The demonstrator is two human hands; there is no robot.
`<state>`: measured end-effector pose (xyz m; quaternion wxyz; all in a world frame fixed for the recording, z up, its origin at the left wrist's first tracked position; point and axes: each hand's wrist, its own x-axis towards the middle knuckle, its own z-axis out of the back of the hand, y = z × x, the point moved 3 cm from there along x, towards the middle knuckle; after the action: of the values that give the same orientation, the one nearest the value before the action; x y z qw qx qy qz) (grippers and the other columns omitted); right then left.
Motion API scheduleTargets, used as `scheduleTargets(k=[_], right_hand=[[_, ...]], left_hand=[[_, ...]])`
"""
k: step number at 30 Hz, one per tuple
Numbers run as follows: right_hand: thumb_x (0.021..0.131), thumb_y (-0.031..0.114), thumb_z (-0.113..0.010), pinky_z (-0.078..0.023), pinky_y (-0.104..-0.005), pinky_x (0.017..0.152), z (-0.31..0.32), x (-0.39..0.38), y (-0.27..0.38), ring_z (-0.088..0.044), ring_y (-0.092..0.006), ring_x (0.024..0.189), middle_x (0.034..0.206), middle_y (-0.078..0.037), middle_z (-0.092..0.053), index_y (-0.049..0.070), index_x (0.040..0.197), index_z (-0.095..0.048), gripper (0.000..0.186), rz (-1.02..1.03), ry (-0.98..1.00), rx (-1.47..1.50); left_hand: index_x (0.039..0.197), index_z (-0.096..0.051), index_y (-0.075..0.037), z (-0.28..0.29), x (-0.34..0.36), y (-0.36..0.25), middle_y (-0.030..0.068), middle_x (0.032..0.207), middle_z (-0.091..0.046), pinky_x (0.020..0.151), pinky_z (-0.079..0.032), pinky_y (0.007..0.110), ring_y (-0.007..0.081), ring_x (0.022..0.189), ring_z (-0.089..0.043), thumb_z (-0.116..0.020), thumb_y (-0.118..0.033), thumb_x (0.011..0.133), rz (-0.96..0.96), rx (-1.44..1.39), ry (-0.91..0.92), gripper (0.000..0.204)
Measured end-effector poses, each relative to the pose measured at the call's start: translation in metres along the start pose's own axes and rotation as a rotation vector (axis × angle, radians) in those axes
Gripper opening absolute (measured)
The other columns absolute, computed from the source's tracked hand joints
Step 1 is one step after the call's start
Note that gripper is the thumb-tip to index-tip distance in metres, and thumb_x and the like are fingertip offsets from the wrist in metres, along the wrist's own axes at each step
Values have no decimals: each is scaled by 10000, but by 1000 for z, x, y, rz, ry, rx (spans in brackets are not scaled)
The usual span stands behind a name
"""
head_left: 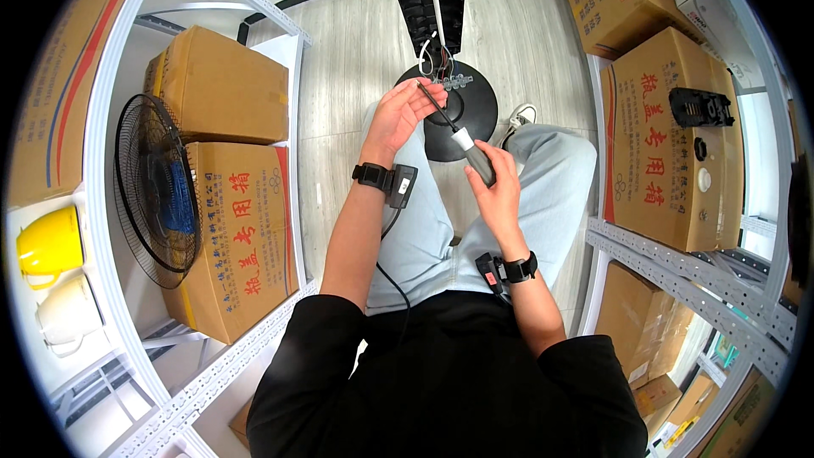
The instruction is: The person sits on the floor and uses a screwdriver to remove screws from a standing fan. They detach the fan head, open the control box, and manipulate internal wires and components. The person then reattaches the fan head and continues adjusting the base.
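My right hand is wrapped around the grey and white handle of a screwdriver. Its dark shaft slants up and left, so that the tip meets the fingers of my left hand. That hand is cupped, palm up, with the fingers extended; anything small at the tip is too tiny to make out. Just beyond the fingers lies a translucent terminal block with thin wires. It is at the lower end of a black ribbed column with a white cable along it. Underneath stands a round black base.
To the left, a black fan guard leans against cardboard boxes on a shelf, near yellow and white cups. On a box at the right rest a black plastic housing, a black ring and a white round part.
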<state>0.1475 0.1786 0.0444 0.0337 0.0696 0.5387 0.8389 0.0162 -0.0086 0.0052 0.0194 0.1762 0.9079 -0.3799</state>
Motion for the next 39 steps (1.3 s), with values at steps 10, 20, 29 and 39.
scheduleTargets(k=[10, 20, 29, 39], right_hand=[[782, 74, -697, -477, -346, 854, 0, 0, 2, -590, -287, 1009, 1111, -128, -569, 105, 1181, -613, 409, 44, -39, -9], [835, 117, -671, -496, -293, 709, -2, 1, 0, -626, -203, 855, 1026, -96, -625, 81, 1189, -613, 361, -24, 18, -4], [952, 173, -534, -378, -184, 493, 4, 6, -16, -559, -54, 629, 960, -60, -664, -3, 1234, -557, 334, -439, 229, 853], [842, 226, -701, -476, -252, 680, -21, 34, -12, -623, -136, 893, 1044, -67, -635, 84, 1209, -593, 408, 20, 89, 144]], left_hand=[[1114, -540, 65, 0, 2, -1, 222, 1083, -626, 921, -509, 421, 321, 1026, -631, -440, -170, 986, -11, 75, -38, 285], [1088, -548, 58, -1, 2, -1, 210, 1035, -638, 890, -525, 407, 306, 971, -647, -470, -155, 974, -37, 53, -70, 253], [1008, -554, 11, 10, 4, 0, 220, 1121, -597, 902, -505, 437, 313, 1037, -609, -474, -168, 974, -57, -79, -143, 199], [1067, -565, -32, -12, -6, 13, 245, 1232, -558, 951, -463, 503, 407, 1168, -537, -521, -235, 960, 178, 74, 236, 233]])
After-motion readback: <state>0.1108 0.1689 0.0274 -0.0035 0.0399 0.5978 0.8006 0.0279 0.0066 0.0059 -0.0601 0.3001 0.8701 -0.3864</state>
